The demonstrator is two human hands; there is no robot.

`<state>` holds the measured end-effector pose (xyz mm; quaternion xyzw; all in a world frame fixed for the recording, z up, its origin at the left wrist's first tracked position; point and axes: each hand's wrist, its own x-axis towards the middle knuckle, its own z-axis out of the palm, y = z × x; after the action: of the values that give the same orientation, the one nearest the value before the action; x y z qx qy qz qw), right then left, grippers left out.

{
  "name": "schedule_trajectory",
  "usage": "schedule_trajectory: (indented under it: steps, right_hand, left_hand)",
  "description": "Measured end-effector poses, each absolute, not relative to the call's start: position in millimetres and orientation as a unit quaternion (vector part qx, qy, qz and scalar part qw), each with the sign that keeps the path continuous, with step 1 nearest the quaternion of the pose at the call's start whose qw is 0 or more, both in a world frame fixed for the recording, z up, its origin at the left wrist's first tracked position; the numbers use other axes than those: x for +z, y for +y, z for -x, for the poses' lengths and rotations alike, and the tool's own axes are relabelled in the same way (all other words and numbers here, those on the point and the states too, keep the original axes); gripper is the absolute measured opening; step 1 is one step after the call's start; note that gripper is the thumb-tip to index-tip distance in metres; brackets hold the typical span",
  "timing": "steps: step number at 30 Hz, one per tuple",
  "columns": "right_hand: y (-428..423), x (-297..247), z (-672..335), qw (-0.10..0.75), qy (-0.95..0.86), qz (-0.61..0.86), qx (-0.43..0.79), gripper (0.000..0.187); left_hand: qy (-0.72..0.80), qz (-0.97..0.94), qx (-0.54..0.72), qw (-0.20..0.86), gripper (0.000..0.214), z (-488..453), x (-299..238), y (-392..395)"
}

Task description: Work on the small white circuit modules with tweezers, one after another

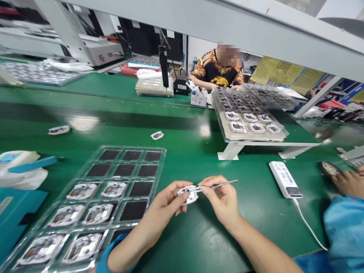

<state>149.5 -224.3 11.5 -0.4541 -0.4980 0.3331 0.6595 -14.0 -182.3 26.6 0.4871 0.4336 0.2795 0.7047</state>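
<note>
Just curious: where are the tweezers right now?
In the head view, the tweezers are in the right hand, tips at the white module held in the left hand.

The one head-worn camera looked forward and down from above the person's left hand (166,204) and right hand (222,201), close over a green assembly bench (119,121), its wide view reaching across to a co-worker (217,70) beyond.

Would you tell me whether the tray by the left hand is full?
Not full: some pockets of the tray hold modules, others show black.
</note>
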Motion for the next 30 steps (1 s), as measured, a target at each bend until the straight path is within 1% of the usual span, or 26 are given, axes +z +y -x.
schedule_trajectory:
  steps: [5, 11, 17, 22, 30]
  right_hand:
    - [-223, 10, -151, 0.653, -0.444, 0.489, 0.370, 0.019]
    - [-220, 10, -152, 0.639, -0.421, 0.502, 0.403, 0.022]
    - [-220, 11, -153, 0.632, -0.419, 0.517, 0.398, 0.023]
    - [-220, 13, -152, 0.645, -0.401, 0.515, 0.397, 0.022]
    - [-221, 14, -151, 0.650, -0.397, 0.499, 0.415, 0.015]
  left_hand:
    - [0.423, -0.553, 0.299, 0.652, 0.033, 15, 18, -183]
    - [0.411, -0.597, 0.305, 0.617, 0.028, 15, 13, -185]
    - [0.401, -0.614, 0.310, 0.605, 0.025, 16, 15, -187]
    - [0.391, -0.624, 0.319, 0.597, 0.023, 16, 17, -187]
    - [0.385, -0.622, 0.322, 0.601, 0.023, 17, 13, -188]
